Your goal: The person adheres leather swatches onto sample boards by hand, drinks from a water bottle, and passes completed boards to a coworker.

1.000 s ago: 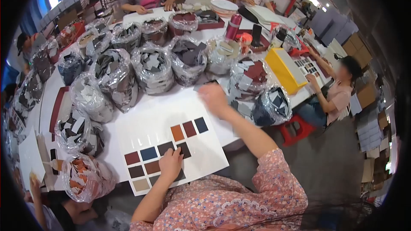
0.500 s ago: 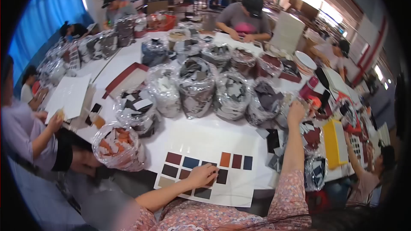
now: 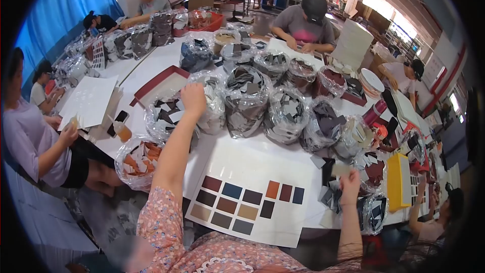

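My left hand (image 3: 193,99) is stretched forward over the clear plastic bag of pale pieces (image 3: 212,114). Its fingers curl away from me, and whatever they hold is hidden. Between the fingertips of my right hand (image 3: 349,188) is a beige swatch (image 3: 341,170), above loose grey pieces (image 3: 331,195) at the table's right. In front of me lies a white card (image 3: 275,222) carrying several coloured swatches in rows, among them maroon, blue, brown, tan, grey and orange. A bag of orange pieces (image 3: 142,159) stands left of the card, beside my left forearm.
Several plastic bags of dark and grey pieces (image 3: 246,101) stand behind the card. A maroon tray (image 3: 160,87) is at the back left, near a phone and a drink cup (image 3: 122,130). At right is a yellow box (image 3: 399,182). Other people sit around the table.
My left hand has left the card and reached forward over the bags. My right hand has come back from a bag at right with a beige swatch. A tan swatch now shows on the card.
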The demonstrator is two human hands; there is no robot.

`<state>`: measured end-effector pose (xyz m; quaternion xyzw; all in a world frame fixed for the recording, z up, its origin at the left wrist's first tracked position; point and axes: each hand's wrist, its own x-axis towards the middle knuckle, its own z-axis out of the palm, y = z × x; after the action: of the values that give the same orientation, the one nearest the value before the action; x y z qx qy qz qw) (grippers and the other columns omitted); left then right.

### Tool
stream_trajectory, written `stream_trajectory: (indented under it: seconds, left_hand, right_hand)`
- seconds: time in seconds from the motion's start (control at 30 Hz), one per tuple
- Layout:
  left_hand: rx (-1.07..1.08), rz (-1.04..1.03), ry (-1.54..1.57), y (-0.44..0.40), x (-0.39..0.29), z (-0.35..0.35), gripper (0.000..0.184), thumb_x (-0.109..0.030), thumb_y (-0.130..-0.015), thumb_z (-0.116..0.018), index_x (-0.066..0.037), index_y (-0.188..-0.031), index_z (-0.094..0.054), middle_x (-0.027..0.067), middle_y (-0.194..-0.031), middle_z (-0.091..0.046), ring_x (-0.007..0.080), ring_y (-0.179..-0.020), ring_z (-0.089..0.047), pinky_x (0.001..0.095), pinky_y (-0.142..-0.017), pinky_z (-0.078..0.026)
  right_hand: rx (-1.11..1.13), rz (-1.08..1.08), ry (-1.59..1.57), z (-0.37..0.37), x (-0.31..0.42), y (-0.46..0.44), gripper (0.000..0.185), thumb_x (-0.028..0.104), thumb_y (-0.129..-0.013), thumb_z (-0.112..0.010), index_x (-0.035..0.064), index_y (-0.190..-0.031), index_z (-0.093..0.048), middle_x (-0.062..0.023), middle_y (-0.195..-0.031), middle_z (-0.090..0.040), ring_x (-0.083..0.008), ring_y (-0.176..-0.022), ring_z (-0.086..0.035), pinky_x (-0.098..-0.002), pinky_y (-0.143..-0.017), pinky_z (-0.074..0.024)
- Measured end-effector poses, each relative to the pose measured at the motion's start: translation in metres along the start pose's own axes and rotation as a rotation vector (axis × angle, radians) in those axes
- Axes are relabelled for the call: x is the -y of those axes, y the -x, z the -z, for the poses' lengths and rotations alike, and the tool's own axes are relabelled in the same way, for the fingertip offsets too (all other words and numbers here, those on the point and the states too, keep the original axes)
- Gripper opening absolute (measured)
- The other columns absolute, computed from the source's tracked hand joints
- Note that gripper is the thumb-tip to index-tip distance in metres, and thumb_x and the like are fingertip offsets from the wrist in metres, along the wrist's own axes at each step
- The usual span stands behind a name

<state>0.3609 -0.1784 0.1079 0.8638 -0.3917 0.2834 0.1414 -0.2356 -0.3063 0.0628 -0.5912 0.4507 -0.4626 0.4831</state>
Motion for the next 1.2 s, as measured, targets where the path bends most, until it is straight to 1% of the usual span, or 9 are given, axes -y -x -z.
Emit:
stream_trajectory:
  seconds: [0.1,0.33,0.47,0.73,0.8,0.93,1.03,1.1,1.2]
  left_hand:
    - [0.238,0.017,-0.120,-0.003,-0.005,0.013,0.034,-0.038,-0.078,-0.071,-0.011,-0.098,-0.074,0.0096,-0.105,-0.067,0.0262,-0.108,-0.056,0.0421,-0.089,-0.040]
    - [0.424,0.192,-0.258,-0.014,-0.012,-0.010,0.036,-0.035,-0.083,-0.061,-0.008,-0.105,-0.071,0.0143,-0.114,-0.065,0.0299,-0.109,-0.060,0.0443,-0.091,-0.045]
    - [0.362,0.189,-0.324,-0.007,-0.025,0.004,0.031,-0.030,-0.085,-0.059,-0.010,-0.106,-0.068,0.0101,-0.117,-0.063,0.0298,-0.110,-0.060,0.0465,-0.092,-0.044]
    - [0.011,0.034,-0.409,-0.004,0.002,-0.024,0.025,-0.035,-0.094,-0.050,-0.021,-0.101,-0.070,0.0058,-0.099,-0.068,0.0288,-0.099,-0.062,0.0522,-0.081,-0.043]
    - [-0.082,0.075,-0.292,-0.011,0.005,-0.006,0.028,-0.039,-0.094,-0.050,-0.019,-0.100,-0.070,0.0051,-0.097,-0.069,0.0287,-0.093,-0.064,0.0485,-0.075,-0.047]
    - [-0.236,0.130,0.624,-0.015,0.016,0.010,0.031,-0.034,-0.094,-0.059,-0.005,-0.104,-0.066,0.0069,-0.086,-0.069,0.0195,-0.078,-0.065,0.0321,-0.068,-0.047]
    - [-0.120,0.149,1.150,0.041,-0.036,0.071,0.025,-0.024,-0.094,-0.062,-0.001,-0.102,-0.063,0.0002,-0.080,-0.062,0.0076,-0.067,-0.052,0.0240,-0.064,-0.042]
    - [0.120,0.170,1.098,0.094,-0.049,0.084,0.016,-0.018,-0.094,-0.063,-0.002,-0.097,-0.062,-0.0017,-0.079,-0.059,0.0062,-0.067,-0.050,0.0218,-0.062,-0.041]
    - [0.416,0.251,1.464,0.190,-0.083,0.084,0.011,-0.014,-0.094,-0.062,-0.006,-0.088,-0.058,-0.0031,-0.069,-0.052,0.0048,-0.061,-0.047,0.0201,-0.055,-0.039]
  right_hand:
    - [0.055,-0.206,-0.032,0.000,-0.032,0.059,0.012,0.003,-0.088,-0.060,0.0054,-0.100,-0.059,0.0007,-0.077,-0.058,-0.0059,-0.055,-0.048,-0.0209,-0.047,-0.0388]
    - [0.042,-0.339,-0.089,-0.026,-0.052,0.143,0.019,0.008,-0.096,-0.054,0.0084,-0.115,-0.053,-0.0008,-0.075,-0.057,-0.0079,-0.056,-0.050,-0.0226,-0.049,-0.0389]
    - [0.185,-0.201,-0.012,-0.034,-0.054,0.161,0.022,0.006,-0.093,-0.057,0.0037,-0.114,-0.053,-0.0022,-0.075,-0.061,-0.0101,-0.056,-0.054,-0.0238,-0.053,-0.0439]
    - [0.187,-0.210,0.460,-0.032,-0.060,0.163,0.016,0.013,-0.084,-0.069,0.0021,-0.093,-0.062,-0.0065,-0.069,-0.065,-0.0111,-0.062,-0.062,-0.0259,-0.058,-0.0474]
    - [0.200,-0.209,0.496,-0.036,-0.061,0.157,0.015,0.013,-0.083,-0.070,0.0025,-0.090,-0.063,-0.0060,-0.067,-0.064,-0.0114,-0.060,-0.061,-0.0267,-0.058,-0.0470]
    - [0.208,-0.163,0.562,-0.041,-0.066,0.153,0.018,0.020,-0.083,-0.071,0.0039,-0.088,-0.064,-0.0080,-0.068,-0.065,-0.0183,-0.060,-0.062,-0.0314,-0.058,-0.0471]
    - [0.222,-0.206,0.591,-0.045,-0.060,0.154,0.019,0.022,-0.083,-0.071,0.0046,-0.086,-0.063,-0.0090,-0.070,-0.065,-0.0226,-0.063,-0.062,-0.0343,-0.060,-0.0472]
    - [0.223,-0.177,0.618,-0.045,-0.061,0.156,0.018,0.021,-0.083,-0.071,0.0048,-0.085,-0.063,-0.0092,-0.072,-0.065,-0.0233,-0.064,-0.062,-0.0352,-0.060,-0.0473]
    - [0.228,-0.147,0.637,-0.045,-0.064,0.156,0.018,0.021,-0.082,-0.071,0.0050,-0.085,-0.063,-0.0098,-0.074,-0.065,-0.0244,-0.067,-0.063,-0.0360,-0.062,-0.0475]
